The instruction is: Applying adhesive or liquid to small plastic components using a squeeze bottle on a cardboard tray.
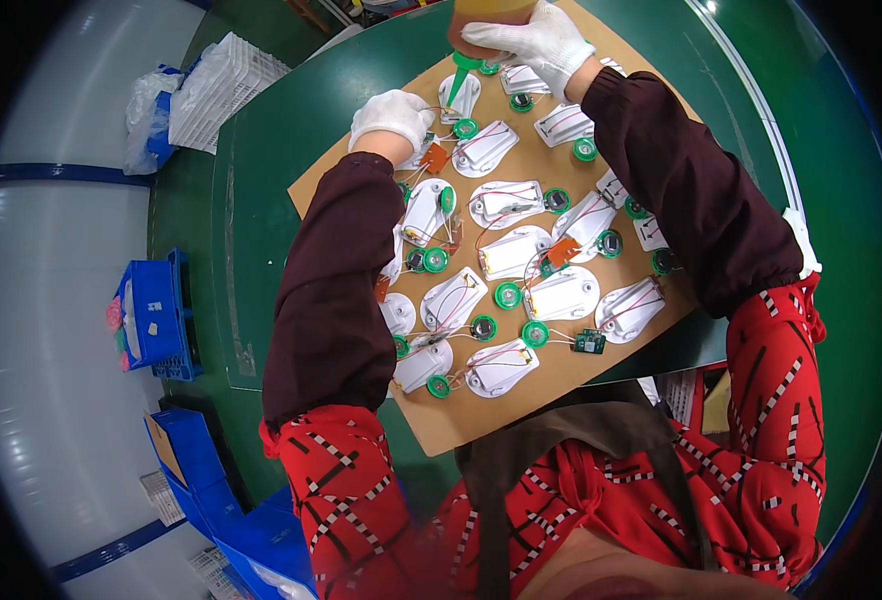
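In my white-gloved right hand (539, 42), at the far edge of the board, is a tilted amber squeeze bottle (491, 10). Its green nozzle (458, 82) points down at a white plastic housing (464, 96) with thin wires. My left hand (393, 116), also gloved, is curled beside that housing; its fingertips are close to the wires, and what they pinch is too small to tell. Just below the left hand are an orange circuit piece (434, 158) and a green-rimmed round part (465, 128).
A brown board (441, 425) on the green table (261, 190) carries several white housings with wires, green-rimmed discs and a green circuit board (589, 342). To the left, blue bins (156, 310) and a stack of white crates (216, 95) stand on the floor.
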`<state>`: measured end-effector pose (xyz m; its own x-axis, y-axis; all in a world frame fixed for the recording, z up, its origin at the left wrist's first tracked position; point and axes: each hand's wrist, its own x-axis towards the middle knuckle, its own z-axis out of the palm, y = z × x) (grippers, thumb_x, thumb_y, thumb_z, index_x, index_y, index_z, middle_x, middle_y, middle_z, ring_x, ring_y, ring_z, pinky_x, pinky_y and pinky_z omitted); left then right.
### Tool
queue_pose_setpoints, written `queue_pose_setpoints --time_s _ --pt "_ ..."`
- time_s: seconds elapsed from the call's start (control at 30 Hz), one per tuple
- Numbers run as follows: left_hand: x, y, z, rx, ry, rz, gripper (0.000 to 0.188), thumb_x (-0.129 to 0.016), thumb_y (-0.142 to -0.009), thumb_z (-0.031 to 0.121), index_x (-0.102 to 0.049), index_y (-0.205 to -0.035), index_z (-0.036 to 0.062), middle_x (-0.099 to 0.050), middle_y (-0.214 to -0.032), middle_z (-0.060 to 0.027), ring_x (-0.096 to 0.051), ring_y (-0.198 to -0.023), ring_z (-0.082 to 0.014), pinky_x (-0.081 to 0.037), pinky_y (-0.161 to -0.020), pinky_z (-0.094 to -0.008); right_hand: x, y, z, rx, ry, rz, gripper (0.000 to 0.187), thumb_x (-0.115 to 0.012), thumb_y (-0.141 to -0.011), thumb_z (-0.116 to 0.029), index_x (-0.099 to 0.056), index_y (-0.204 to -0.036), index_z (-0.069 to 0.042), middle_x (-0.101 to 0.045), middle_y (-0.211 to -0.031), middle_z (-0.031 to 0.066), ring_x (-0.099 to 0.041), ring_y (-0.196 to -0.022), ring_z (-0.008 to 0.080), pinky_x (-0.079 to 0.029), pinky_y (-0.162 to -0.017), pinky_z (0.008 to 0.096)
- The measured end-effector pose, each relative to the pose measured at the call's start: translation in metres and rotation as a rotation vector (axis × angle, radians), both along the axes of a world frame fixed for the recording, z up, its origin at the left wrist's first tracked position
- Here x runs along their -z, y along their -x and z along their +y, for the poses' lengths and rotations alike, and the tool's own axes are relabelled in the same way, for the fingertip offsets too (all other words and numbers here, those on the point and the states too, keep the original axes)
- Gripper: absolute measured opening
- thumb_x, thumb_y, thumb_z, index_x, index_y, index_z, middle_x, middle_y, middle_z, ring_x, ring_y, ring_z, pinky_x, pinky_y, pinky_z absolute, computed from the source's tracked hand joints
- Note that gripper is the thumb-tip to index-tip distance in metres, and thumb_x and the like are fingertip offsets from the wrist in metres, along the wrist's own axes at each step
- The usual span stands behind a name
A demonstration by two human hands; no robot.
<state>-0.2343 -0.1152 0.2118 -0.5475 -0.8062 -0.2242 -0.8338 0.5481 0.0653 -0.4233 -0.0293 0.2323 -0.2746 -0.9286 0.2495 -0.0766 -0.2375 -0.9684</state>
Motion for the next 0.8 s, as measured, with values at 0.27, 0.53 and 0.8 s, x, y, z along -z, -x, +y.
queue_pose_setpoints --time_s 0.27,0.53,0.8 --pt "0.004 0.006 0.010 -0.027 0.066 0.003 0.027 -0.056 -0.085 0.034 -0.071 -0.103 0.0202 -0.067 -0.108 -0.0088 -0.062 -0.101 -0.0294 -0.048 -0.089 -0.0390 -0.021 0.003 0.040 0.164 -0.203 0.310 0.048 -0.080 -0.069 -0.029 -0.066 -0.105 -0.001 -0.069 -0.095 0.0092 -0.064 -0.083 0.0155 -0.049 -0.075 0.0292" --pt "0.016 0.008 0.007 -0.090 0.013 0.064 0.030 -0.055 -0.086 0.034 -0.069 -0.108 0.0198 -0.064 -0.116 -0.0093 -0.059 -0.109 -0.0280 -0.046 -0.093 -0.0383 0.003 0.008 0.047 0.016 0.197 -0.214 0.034 -0.076 -0.076 -0.017 -0.063 -0.104 -0.003 -0.066 -0.094 0.0043 -0.063 -0.082 0.0140 -0.050 -0.073 0.0276" --pt "0.006 -0.006 0.018 -0.084 0.313 0.442 0.036 -0.061 -0.078 0.027 -0.066 -0.112 0.0174 -0.062 -0.119 -0.0110 -0.058 -0.109 -0.0287 -0.045 -0.094 -0.0389 -0.052 0.025 0.130 0.101 0.251 -0.216 0.030 -0.066 -0.086 -0.016 -0.057 -0.111 -0.002 -0.062 -0.098 0.0062 -0.060 -0.087 0.0158 -0.050 -0.076 0.0303"
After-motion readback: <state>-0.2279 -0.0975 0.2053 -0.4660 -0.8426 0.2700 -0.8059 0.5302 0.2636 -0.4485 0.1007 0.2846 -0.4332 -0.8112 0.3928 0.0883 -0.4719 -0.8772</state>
